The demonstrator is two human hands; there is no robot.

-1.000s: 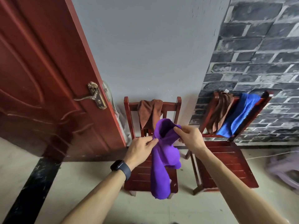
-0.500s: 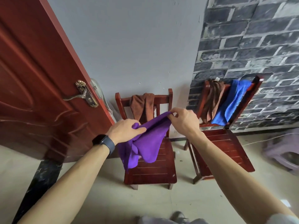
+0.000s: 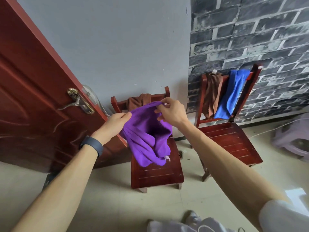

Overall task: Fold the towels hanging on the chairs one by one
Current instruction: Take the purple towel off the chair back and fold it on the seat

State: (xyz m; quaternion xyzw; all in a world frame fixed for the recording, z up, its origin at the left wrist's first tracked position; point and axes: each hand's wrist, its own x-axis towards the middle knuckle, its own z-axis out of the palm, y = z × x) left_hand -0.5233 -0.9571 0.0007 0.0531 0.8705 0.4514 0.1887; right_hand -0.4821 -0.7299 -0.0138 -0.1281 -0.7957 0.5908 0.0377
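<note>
With the left hand [image 3: 115, 124] and right hand [image 3: 172, 113] each pinching the top edge of the purple towel [image 3: 147, 136], which hung bunched above the near chair [image 3: 157, 174], I reckoned finding both corners and spreading them taut should come first.

The purple towel [image 3: 147, 139] hangs over the back half of the left chair's seat [image 3: 157, 174], and the seat's front edge lies bare. Open floor [image 3: 190, 166] runs between it and the right chair [image 3: 234, 141]. The red door [image 3: 33, 97] stands close on the left.
</note>
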